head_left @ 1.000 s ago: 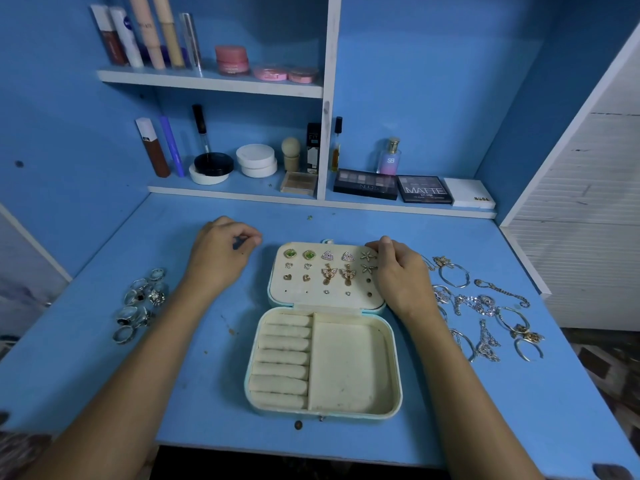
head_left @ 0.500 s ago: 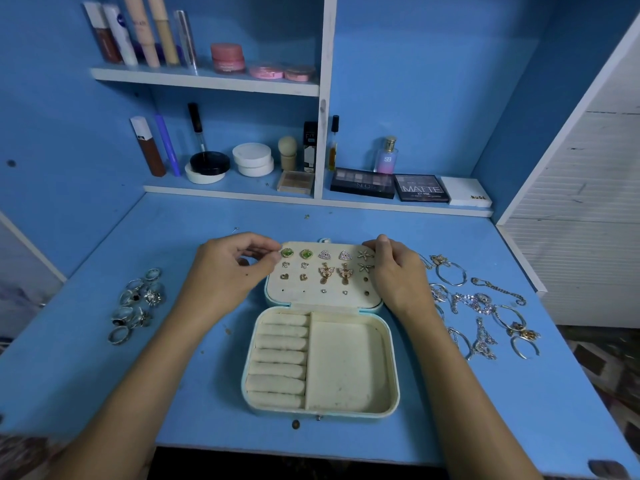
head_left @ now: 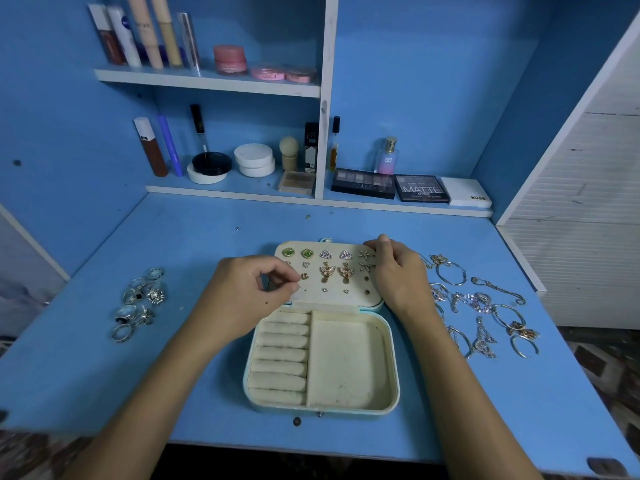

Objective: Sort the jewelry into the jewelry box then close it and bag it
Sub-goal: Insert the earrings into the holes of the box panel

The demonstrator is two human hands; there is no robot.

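The cream jewelry box (head_left: 389,358) lies open on the blue desk, its lid panel (head_left: 332,296) holding several earrings. My left hand (head_left: 247,299) pinches a small earring by its pin at the panel's lower left holes. My right hand (head_left: 398,275) grips the lid's right edge near the star earrings (head_left: 366,259). The ring rolls (head_left: 282,358) and the square compartment (head_left: 346,362) hold nothing. A cluster of rings (head_left: 138,303) lies left of the box; bracelets and necklaces (head_left: 481,313) lie to the right.
Cosmetics stand on the shelves behind: eyeshadow palettes (head_left: 391,185), a perfume bottle (head_left: 387,155), jars (head_left: 254,160) and tubes (head_left: 145,32). A white slatted cabinet (head_left: 588,220) bounds the right side. A small dark bead (head_left: 296,421) lies by the desk's front edge.
My left hand moved from left of the lid onto the panel's lower left, now pinching an earring pin there. My right hand stayed on the lid's right edge.
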